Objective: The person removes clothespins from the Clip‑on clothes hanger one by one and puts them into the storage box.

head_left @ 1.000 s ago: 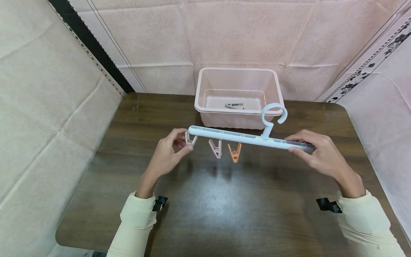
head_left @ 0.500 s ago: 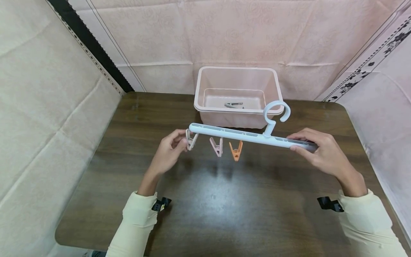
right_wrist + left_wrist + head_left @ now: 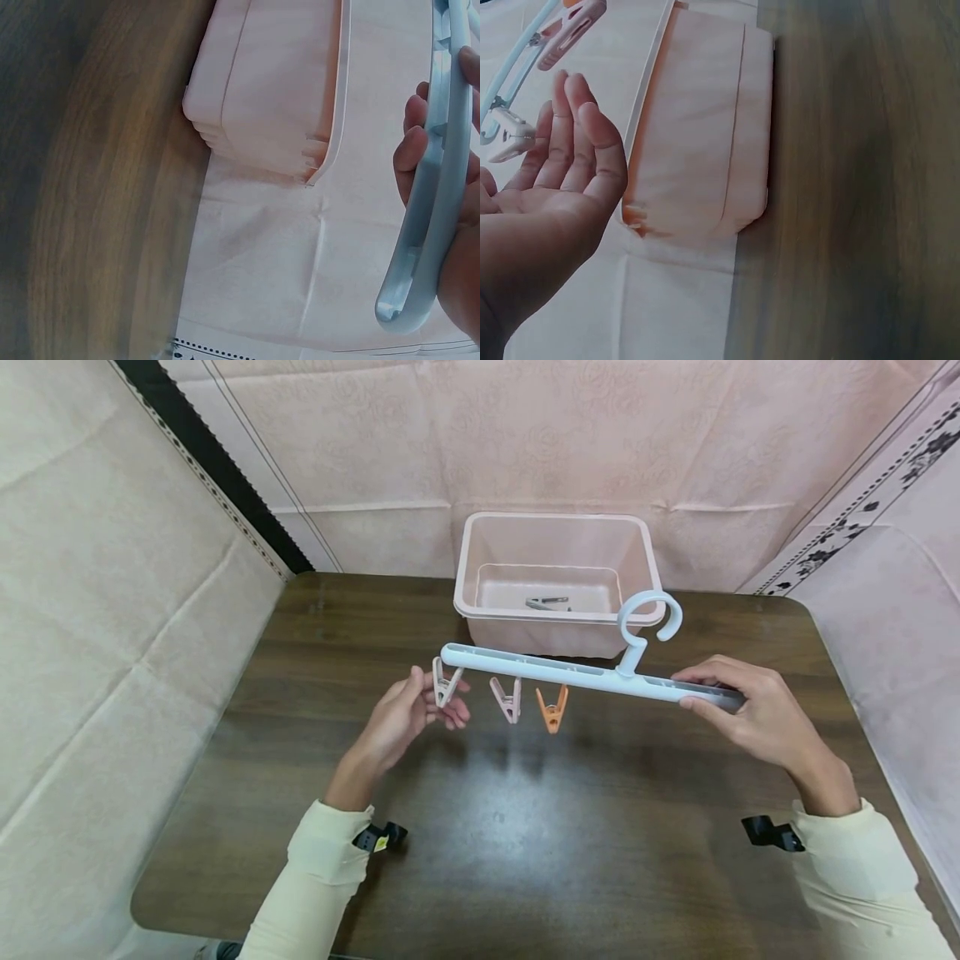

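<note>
A light blue hanger [image 3: 555, 672] with a round hook is held up above the table, its right end gripped between the thumb and fingers of my right hand [image 3: 757, 710]. Three clips hang from its bar: a whitish clip [image 3: 446, 683] at the left end, a pale pink clip [image 3: 507, 700], and an orange clip [image 3: 552, 710]. My left hand [image 3: 401, 718] is beside the whitish clip, fingers extended and spread behind it. In the left wrist view the left palm faces up, with that whitish clip [image 3: 514, 136] just past the fingers; whether they touch is unclear.
Behind the hanger, a pale pink plastic bin [image 3: 540, 633] stands at the table's back edge. Inside lie greyish clips [image 3: 547, 603]. The brown wooden table [image 3: 510, 843] extends toward the person; patterned cloth covers the surrounding walls.
My left hand has let go of the whitish clip and its fingers have straightened. The hanger, with its clips, has shifted slightly up and right in the head view.
</note>
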Demonstrator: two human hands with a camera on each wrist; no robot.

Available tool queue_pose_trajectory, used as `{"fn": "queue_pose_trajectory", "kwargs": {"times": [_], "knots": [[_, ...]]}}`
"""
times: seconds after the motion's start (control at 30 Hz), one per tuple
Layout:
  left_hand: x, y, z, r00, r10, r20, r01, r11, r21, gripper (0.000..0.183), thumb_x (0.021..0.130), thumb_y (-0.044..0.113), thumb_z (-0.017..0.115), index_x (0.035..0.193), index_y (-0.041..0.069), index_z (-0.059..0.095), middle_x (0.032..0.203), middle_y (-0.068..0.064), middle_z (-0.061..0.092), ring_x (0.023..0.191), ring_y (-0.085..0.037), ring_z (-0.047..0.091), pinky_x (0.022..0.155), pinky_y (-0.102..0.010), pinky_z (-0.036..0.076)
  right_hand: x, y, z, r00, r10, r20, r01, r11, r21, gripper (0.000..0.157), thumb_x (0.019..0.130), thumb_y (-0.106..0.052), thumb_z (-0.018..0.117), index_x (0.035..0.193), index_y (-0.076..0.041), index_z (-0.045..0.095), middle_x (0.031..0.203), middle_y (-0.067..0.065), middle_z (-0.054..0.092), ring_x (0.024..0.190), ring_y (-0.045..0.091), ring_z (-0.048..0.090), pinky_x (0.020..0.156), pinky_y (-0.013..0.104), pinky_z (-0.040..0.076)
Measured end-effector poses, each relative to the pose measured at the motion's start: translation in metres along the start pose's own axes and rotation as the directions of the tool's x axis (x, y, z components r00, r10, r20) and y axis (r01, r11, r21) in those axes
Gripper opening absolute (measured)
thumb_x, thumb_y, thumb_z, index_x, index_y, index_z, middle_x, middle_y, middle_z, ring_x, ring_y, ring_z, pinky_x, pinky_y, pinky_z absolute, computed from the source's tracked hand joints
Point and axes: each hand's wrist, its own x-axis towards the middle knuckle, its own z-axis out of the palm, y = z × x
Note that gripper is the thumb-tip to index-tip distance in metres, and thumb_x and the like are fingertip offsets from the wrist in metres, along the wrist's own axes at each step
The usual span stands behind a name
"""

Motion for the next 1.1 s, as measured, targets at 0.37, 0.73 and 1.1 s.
{"fn": "queue_pose_trajectory", "kwargs": {"times": [0.37,0.73,1.1], "knots": [[0.0018,-0.0017,0.0020,0.999,-0.027,0.037,0.035,0.974,-0.222,0.051,0.111,0.035,0.030,0.105,0.004,0.071,0.077,-0.010,0.061,0.071,-0.020,0.055,0.070,-0.033,0.048,-0.0030,0.0036,0.0013,1.000,0.009,0.008,-0.009,1.000,-0.003,0.047,0.069,0.012,0.084,0.108,-0.013,0.075,0.096,-0.006,0.068,0.080,0.004,0.057,0.072,0.017,0.041],[-0.0022,-0.0013,0.0014,0.994,0.048,0.100,-0.023,0.971,-0.237,0.037,0.105,0.035,0.051,0.111,0.004,0.069,0.086,-0.009,0.061,0.075,-0.019,0.053,0.073,-0.030,0.049,-0.0040,0.0033,0.0021,1.000,0.011,0.010,-0.011,1.000,0.013,0.047,0.069,0.014,0.083,0.108,-0.012,0.075,0.096,-0.005,0.069,0.081,0.004,0.057,0.073,0.017,0.041],[-0.0049,-0.0037,-0.0014,0.972,0.107,0.210,-0.055,0.970,-0.237,0.035,0.102,0.031,0.058,0.112,0.000,0.068,0.091,-0.008,0.063,0.080,-0.019,0.058,0.077,-0.031,0.050,-0.0042,-0.0013,0.0011,1.000,0.003,0.031,-0.004,1.000,0.019,0.047,0.071,0.012,0.083,0.109,-0.014,0.075,0.097,-0.007,0.068,0.079,0.005,0.057,0.072,0.018,0.041]]}}
